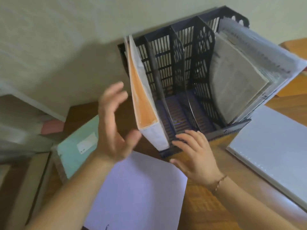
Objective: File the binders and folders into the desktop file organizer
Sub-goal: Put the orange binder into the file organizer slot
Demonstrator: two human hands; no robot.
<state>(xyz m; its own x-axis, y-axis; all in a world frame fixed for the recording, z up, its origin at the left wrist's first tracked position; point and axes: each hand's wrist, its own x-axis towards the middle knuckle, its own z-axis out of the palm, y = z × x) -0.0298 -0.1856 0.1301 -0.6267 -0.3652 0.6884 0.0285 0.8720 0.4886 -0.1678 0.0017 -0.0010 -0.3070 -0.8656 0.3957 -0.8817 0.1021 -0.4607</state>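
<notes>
A black slotted file organizer (176, 67) stands on the wooden desk against the wall. An orange-and-white binder (141, 97) stands upright in its leftmost slot. Clear folders stuffed with papers (240, 77) lean in the rightmost slot. The two middle slots hold nothing. My left hand (114, 123) hovers open just left of the binder, fingers spread and not touching it. My right hand (194, 155) rests with its fingers on the organizer's front lower edge. A pale lilac folder (137, 195) lies flat in front of me. A mint green binder (78, 146) lies at the left.
A white translucent folder (272, 150) lies flat at the right of the organizer. Cardboard boxes (21, 188) sit at the lower left, and a pink item (53, 127) lies by the wall at the left. The wooden desk (207, 205) shows between the folders.
</notes>
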